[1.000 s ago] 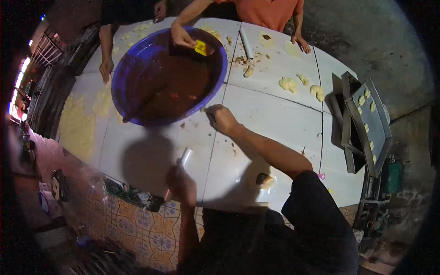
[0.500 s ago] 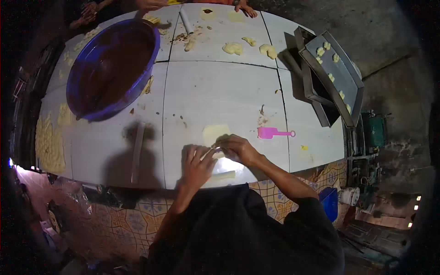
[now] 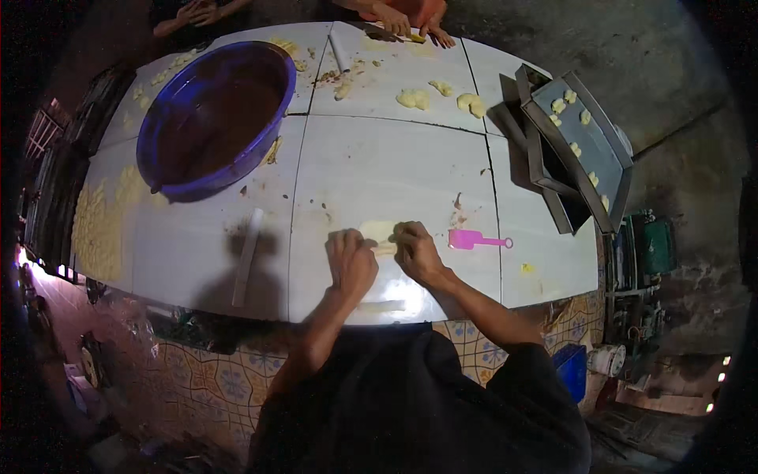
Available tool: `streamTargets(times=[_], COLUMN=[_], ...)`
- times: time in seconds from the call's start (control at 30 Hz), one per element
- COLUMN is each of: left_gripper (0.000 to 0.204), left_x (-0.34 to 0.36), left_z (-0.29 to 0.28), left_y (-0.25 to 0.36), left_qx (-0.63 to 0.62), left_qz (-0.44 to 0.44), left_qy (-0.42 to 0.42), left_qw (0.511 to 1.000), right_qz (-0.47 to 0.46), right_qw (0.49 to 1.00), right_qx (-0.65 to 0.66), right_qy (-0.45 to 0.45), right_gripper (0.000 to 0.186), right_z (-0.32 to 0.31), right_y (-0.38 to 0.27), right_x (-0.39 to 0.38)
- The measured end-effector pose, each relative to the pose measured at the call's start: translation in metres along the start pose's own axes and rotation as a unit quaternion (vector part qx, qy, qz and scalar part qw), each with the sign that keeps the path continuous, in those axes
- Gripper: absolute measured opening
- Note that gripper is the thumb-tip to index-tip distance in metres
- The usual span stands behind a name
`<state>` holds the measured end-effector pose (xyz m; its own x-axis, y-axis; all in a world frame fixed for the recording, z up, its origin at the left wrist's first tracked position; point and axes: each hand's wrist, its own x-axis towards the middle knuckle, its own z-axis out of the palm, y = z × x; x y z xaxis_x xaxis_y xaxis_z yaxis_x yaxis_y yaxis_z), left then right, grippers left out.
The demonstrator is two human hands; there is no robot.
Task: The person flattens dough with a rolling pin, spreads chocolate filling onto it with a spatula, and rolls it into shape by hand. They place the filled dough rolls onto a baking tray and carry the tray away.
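Observation:
My left hand (image 3: 351, 261) and my right hand (image 3: 418, 254) are on the white tiled table (image 3: 347, 158), fingers curled onto the two ends of a pale dough piece (image 3: 379, 233) whose near part looks folded or rolled. A pink scraper (image 3: 478, 239) lies just right of my right hand. A white rolling tube (image 3: 247, 261) lies left of my left hand, partly in shadow. A pale strip (image 3: 383, 306) lies near the front edge below my hands.
A blue basin (image 3: 278, 134) of brown mixture stands back left; dough (image 3: 99, 237) covers the left end. Stacked metal trays (image 3: 557, 134) with dough pieces are at right. Dough lumps (image 3: 413, 99) and another tube (image 3: 339, 51) lie behind. Co-workers' hands (image 3: 392, 20) are at the far edge.
A second ago my left hand held a tube and my right was by the basin. Both came to the dough piece; since half a second ago they have shifted slightly, folding it.

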<state>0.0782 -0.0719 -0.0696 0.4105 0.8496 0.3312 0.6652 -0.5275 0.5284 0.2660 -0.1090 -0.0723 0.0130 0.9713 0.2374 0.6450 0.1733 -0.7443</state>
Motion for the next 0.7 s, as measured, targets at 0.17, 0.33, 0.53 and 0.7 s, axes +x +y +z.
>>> streamTargets(times=[0.17,0.33,0.53,0.7], left_gripper=[0.035,0.025,0.068,0.068], left_x=[0.003,0.005,0.026,0.108], left_z=[-0.004,0.011,0.021,0.034], left_y=[0.002,-0.012,-0.004,-0.038], left_qx=[-0.015,0.065,0.171,0.069], left_qz=[0.121,0.089,-0.030,-0.081], left_qy=[0.001,0.048,-0.086,-0.015], left_qw=[0.993,0.993,0.981,0.994], right_qz=[-0.097,-0.037,0.031,0.053], right_qw=[0.992,0.998,0.968,0.987], right_qx=[-0.058,-0.047,-0.250,-0.132], right_qy=[-0.058,0.028,-0.024,0.070], right_gripper=[0.034,0.028,0.059,0.059], right_z=[-0.002,0.008,0.023,0.029], right_y=[0.000,0.008,-0.007,0.010], right_x=[-0.008,0.002,0.009,0.109])
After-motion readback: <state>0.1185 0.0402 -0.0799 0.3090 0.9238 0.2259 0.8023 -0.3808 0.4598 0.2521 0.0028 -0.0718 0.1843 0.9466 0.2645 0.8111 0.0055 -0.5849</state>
